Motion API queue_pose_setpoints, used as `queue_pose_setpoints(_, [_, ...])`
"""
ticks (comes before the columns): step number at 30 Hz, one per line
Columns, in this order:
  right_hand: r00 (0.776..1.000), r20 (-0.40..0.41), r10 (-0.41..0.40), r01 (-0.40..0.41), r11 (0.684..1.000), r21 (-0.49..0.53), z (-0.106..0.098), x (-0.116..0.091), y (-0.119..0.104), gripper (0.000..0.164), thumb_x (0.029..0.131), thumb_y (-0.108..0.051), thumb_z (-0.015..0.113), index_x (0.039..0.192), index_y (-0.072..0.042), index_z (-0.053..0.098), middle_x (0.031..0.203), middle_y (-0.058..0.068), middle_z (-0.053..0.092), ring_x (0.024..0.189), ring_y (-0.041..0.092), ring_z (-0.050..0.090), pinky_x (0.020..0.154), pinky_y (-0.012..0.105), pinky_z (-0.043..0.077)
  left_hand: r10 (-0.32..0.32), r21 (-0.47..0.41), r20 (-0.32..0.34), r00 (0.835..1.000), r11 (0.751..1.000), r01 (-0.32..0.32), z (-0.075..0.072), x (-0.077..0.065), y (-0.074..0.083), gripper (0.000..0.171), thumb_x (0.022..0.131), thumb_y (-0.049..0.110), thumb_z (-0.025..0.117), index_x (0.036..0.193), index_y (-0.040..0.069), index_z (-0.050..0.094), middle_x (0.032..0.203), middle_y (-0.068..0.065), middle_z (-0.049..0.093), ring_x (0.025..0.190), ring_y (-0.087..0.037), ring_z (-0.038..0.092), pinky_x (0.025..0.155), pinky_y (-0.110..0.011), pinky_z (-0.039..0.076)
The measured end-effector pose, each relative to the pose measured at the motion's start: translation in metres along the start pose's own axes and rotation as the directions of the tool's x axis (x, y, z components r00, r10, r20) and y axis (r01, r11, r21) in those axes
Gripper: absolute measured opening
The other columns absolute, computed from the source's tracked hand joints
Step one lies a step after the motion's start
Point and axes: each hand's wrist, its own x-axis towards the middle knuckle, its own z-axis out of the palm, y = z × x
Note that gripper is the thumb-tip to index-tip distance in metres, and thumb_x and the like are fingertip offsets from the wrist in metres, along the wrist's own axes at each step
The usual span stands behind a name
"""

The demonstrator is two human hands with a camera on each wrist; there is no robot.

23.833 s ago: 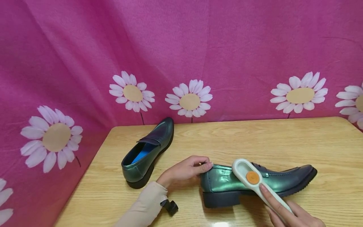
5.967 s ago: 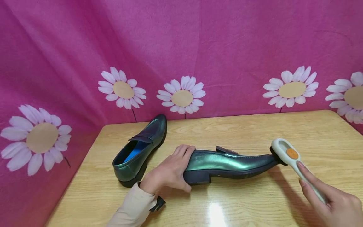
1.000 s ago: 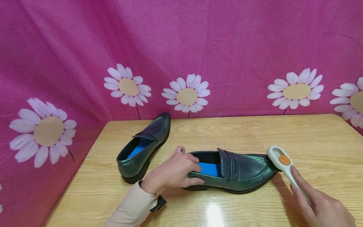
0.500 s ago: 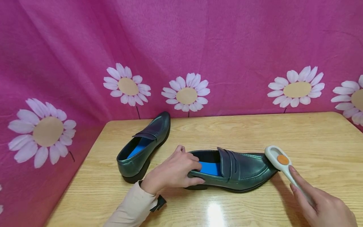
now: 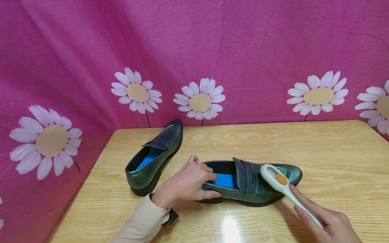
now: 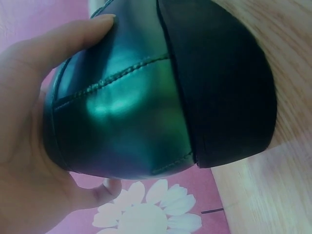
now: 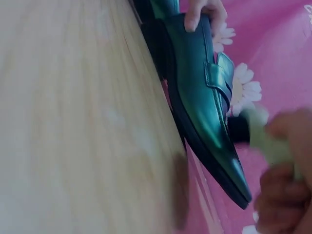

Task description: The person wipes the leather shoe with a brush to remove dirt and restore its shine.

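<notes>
A dark green metallic loafer (image 5: 258, 184) with a blue insole lies with its toe to the right, its opening showing. My left hand (image 5: 191, 182) grips it at the heel; in the left wrist view the thumb and fingers wrap the heel counter (image 6: 117, 112) above the black heel block. With my right hand (image 5: 326, 219) I hold a white shoe brush (image 5: 275, 179) with an orange button by its handle. Its head is over the top of the shoe, just in front of the strap. The right wrist view shows dark bristles (image 7: 238, 129) at the upper.
The matching loafer (image 5: 155, 157) stands at the back left of the wooden table (image 5: 334, 145), toe pointing away. Behind the table hangs a pink cloth (image 5: 255, 50) printed with white daisies. A black clip-like piece (image 5: 170, 217) is at my left cuff.
Within the last half second the brush has moved left from the toe tip toward the strap. Since six seconds ago, the loafer has turned from its side view so the opening shows.
</notes>
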Motion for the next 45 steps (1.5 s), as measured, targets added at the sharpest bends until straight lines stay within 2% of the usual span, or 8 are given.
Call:
queue_pose_setpoints(4, [0.996,-0.084,0.033,-0.042,0.994,-0.101,-0.008,0.002,0.006,0.057,0.1,-0.048,0.043,0.151,-0.024,0.03,0.064,0.006,0.054,0.058,0.017,0.042,0.054,0.031,0.029,-0.011,0.001,0.002,1.0,1.0,0.011,-0.002,0.002,0.0,0.031,0.085,0.049,0.068,0.096,0.02,0.073,0.09,0.009,0.069,0.083,-0.005,0.055,0.079,-0.036,0.031])
queue_pose_setpoints(9, [0.963,-0.27,-0.001,-0.048,0.984,-0.174,-0.014,0.003,0.01,0.057,0.099,-0.038,0.051,0.15,-0.021,0.032,0.055,0.0,0.031,0.049,0.018,0.031,0.051,0.031,0.026,-0.013,0.033,-0.009,1.0,0.999,0.014,-0.005,0.004,-0.002,0.032,0.085,0.05,0.068,0.095,0.021,0.073,0.088,0.01,0.068,0.083,-0.006,0.055,0.079,-0.037,0.031])
queue_pose_setpoints(13, [0.972,-0.231,-0.052,0.013,0.986,-0.168,-0.013,0.005,0.007,0.056,0.098,-0.035,0.054,0.149,-0.022,0.034,0.06,0.007,0.054,0.054,0.023,0.049,0.053,0.033,0.043,-0.021,0.029,-0.006,1.0,0.999,0.021,-0.004,0.004,-0.004,0.032,0.085,0.05,0.068,0.097,0.02,0.073,0.088,0.009,0.068,0.082,-0.006,0.055,0.081,-0.038,0.032])
queue_pose_setpoints(18, [0.984,-0.09,-0.157,0.15,0.985,-0.085,-0.006,0.003,0.001,0.052,0.095,-0.036,0.06,0.145,-0.03,0.044,0.11,0.017,0.069,0.09,0.032,0.068,0.072,0.053,0.052,-0.033,0.005,0.007,0.999,0.999,0.033,0.001,0.001,-0.005,0.033,0.085,0.05,0.068,0.098,0.02,0.074,0.089,0.009,0.069,0.083,-0.006,0.056,0.082,-0.038,0.032])
queue_pose_setpoints(22, [0.99,-0.067,-0.12,0.111,0.986,-0.128,-0.007,0.001,0.007,0.055,0.095,-0.038,0.059,0.147,-0.033,0.04,0.09,0.005,0.072,0.073,0.019,0.064,0.066,0.047,0.053,-0.024,-0.012,0.005,1.0,1.0,0.024,0.006,0.0,-0.004,0.033,0.085,0.051,0.068,0.098,0.02,0.074,0.089,0.01,0.068,0.083,-0.005,0.055,0.081,-0.037,0.031])
queue_pose_setpoints(28, [0.975,-0.193,-0.109,0.07,0.977,-0.199,-0.008,-0.002,0.013,0.059,0.094,-0.032,0.062,0.148,-0.03,0.037,0.061,-0.005,0.056,0.055,0.012,0.048,0.051,0.03,0.042,-0.023,-0.011,-0.003,1.0,1.0,0.023,0.006,0.0,-0.001,0.033,0.085,0.05,0.068,0.097,0.02,0.074,0.088,0.01,0.068,0.082,-0.005,0.053,0.08,-0.038,0.03])
queue_pose_setpoints(35, [0.928,-0.251,-0.276,0.222,0.949,-0.224,0.002,-0.01,0.0,0.062,0.087,-0.027,0.071,0.142,-0.041,0.045,0.058,-0.013,0.031,0.051,-0.002,0.027,0.046,0.022,0.024,-0.031,-0.016,0.008,0.999,0.999,0.031,0.002,0.0,0.0,0.034,0.085,0.05,0.068,0.1,0.02,0.074,0.091,0.009,0.069,0.085,-0.007,0.054,0.082,-0.038,0.031])
queue_pose_setpoints(45, [0.965,-0.228,-0.13,0.074,0.968,-0.239,-0.008,-0.007,0.004,0.062,0.094,-0.032,0.063,0.149,-0.03,0.035,0.053,-0.01,0.041,0.052,0.011,0.039,0.049,0.025,0.037,-0.02,0.013,-0.018,1.0,1.0,0.021,0.002,0.0,0.001,0.033,0.085,0.051,0.068,0.096,0.021,0.073,0.088,0.01,0.068,0.082,-0.006,0.055,0.081,-0.037,0.031])
